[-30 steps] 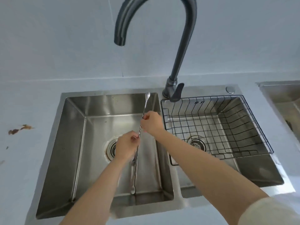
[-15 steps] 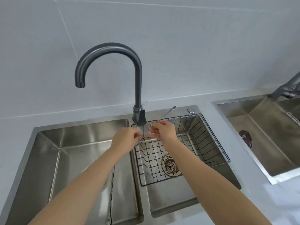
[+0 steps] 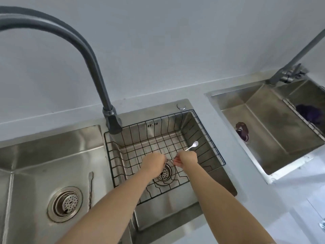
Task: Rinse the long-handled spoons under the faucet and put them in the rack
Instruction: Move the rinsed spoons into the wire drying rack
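Both hands hold one long-handled spoon low inside the black wire rack in the right basin. My right hand grips the handle just below the bowl, which points up and to the right. My left hand grips the handle's other end; the handle between the hands is mostly hidden. A second long-handled utensil with a forked end lies on the floor of the left basin. The dark faucet arches over to the left, and no water is visible.
The double sink has a drain strainer in the left basin and another under the rack. A separate sink to the right holds a dark purple object and has its own tap.
Both hands carried the spoon from the left basin over the divider and lowered it into the rack. The view has swung to the right.
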Demonstrator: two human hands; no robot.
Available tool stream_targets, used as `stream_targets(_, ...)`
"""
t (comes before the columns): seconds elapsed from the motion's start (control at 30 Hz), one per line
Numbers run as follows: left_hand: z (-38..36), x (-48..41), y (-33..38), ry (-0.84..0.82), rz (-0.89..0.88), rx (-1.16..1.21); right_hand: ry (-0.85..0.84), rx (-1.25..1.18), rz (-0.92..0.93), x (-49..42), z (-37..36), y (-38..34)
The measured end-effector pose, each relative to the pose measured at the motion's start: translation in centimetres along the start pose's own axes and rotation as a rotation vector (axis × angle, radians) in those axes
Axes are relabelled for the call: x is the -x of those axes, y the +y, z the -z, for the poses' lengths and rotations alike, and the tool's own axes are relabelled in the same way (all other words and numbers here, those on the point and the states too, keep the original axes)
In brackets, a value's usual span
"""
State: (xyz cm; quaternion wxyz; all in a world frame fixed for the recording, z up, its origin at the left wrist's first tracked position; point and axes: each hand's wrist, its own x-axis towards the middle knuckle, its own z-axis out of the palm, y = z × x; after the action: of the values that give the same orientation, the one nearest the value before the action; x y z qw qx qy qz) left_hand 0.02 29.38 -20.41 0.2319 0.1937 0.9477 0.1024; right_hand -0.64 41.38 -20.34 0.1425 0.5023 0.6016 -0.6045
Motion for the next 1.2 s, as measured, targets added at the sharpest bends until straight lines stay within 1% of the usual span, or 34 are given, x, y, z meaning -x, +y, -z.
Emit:
stream_targets(0.1, -1.4, -1.0, 0.1, -0.067, 0.007, -0.012, 0.036, 0.061, -0.052, -2.0, -0.3, 0.8)
stream_targets(0.13, -1.7, -1.3, 0.1, -0.089, 0.008, -0.017, 0.023, 0.161, -0.031, -2.3, -0.4, 0.8)
stream_targets(0.17, -2.1, -1.5, 0.2, -0.107, 0.007, -0.019, 0.042, 0.326, -0.033, -2.5, -0.5, 0.6)
stream_targets(0.2, -2.4, -1.7, 0.2, -0.121, 0.007, -0.023, 0.087, 0.424, -0.064, -2.7, -0.5, 0.5)
stream_targets(0.23, -2.6, -1.9, 0.2, -0.139, 0.011, -0.023, 0.092, 0.633, -0.045, -3.0, -0.6, 0.7)
stream_targets(0.27, -2.9, -2.0, 0.2, -0.156, 0.016, -0.023, 0.094, 0.809, 0.021, -3.0, -0.4, 1.2)
stream_targets(0.3, -3.1, -2.1, 0.3, -0.169, 0.021, -0.024, 0.103, 0.899, 0.060, -2.9, -0.7, 1.1)
stream_targets(0.33, -3.3, -2.1, 0.3, -0.172, 0.022, -0.031, 0.071, 0.951, 0.100, -3.0, -0.6, 1.2)
stream_targets(0.37, -3.4, -2.1, 0.3, -0.169, 0.020, -0.041, 0.058, 1.026, 0.083, -2.9, -0.7, 0.9)
stream_targets(0.47, -3.5, -2.0, 0.2, -0.150, 0.010, -0.077, -0.007, 0.978, 0.034, -2.2, -1.1, 0.9)
stream_targets(0.53, -3.5, -1.9, 0.1, -0.145, 0.007, -0.096, -0.007, 0.892, -0.071, -2.9, -0.8, 1.4)
stream_targets(0.57, -3.5, -1.7, 0.1, -0.145, 0.010, -0.101, -0.011, 0.905, -0.070, -2.7, -0.9, 1.6)
stream_targets(0.6, -3.5, -1.6, 0.2, -0.145, 0.013, -0.102, -0.008, 0.885, -0.021, -2.6, -0.9, 1.6)
stream_targets(0.63, -3.4, -1.4, 0.1, -0.142, 0.013, -0.096, 0.004, 0.834, 0.026, -2.8, -0.9, 1.6)
stream_targets(0.67, -3.3, -1.2, 0.1, -0.131, 0.007, -0.083, 0.012, 0.705, 0.004, -2.3, -0.7, 1.7)
stream_targets(0.7, -3.0, -0.9, 0.0, -0.112, -0.003, -0.062, -0.007, 0.643, -0.006, -2.0, -0.6, 1.5)
stream_targets(0.73, -2.7, -0.7, -0.1, -0.086, -0.013, -0.036, 0.036, 0.507, 0.016, -1.7, -0.4, 1.5)
stream_targets(0.77, -2.4, -0.4, -0.4, -0.051, -0.023, -0.007, 0.067, 0.423, 0.022, -1.6, -0.4, 1.3)
stream_targets(0.83, -1.9, 0.2, -1.1, 0.046, -0.041, 0.046, 0.117, 0.447, 0.068, -0.5, -0.5, 0.5)
stream_targets(0.87, -1.7, 0.6, -1.5, 0.101, -0.048, 0.059, 0.153, 0.485, 0.118, 0.1, -0.8, 0.1)
stream_targets(0.93, -1.0, 1.5, -2.5, 0.194, -0.044, 0.071, 0.172, 0.546, 0.223, 2.0, -1.4, -0.8)
stream_targets(1.0, -0.1, 2.8, -3.6, 0.242, -0.007, 0.082, 0.189, 0.635, 0.334, 3.7, -2.4, -1.2)
stream_targets(1.1, 1.6, 5.3, -5.6, 0.291, 0.089, 0.095, 0.153, 0.701, 0.488, 6.1, -4.8, -1.3)
stream_targets(1.2, 2.5, 8.2, -8.4, 0.384, 0.202, 0.130, 0.083, 0.766, 0.612, 8.8, -7.7, -0.9)
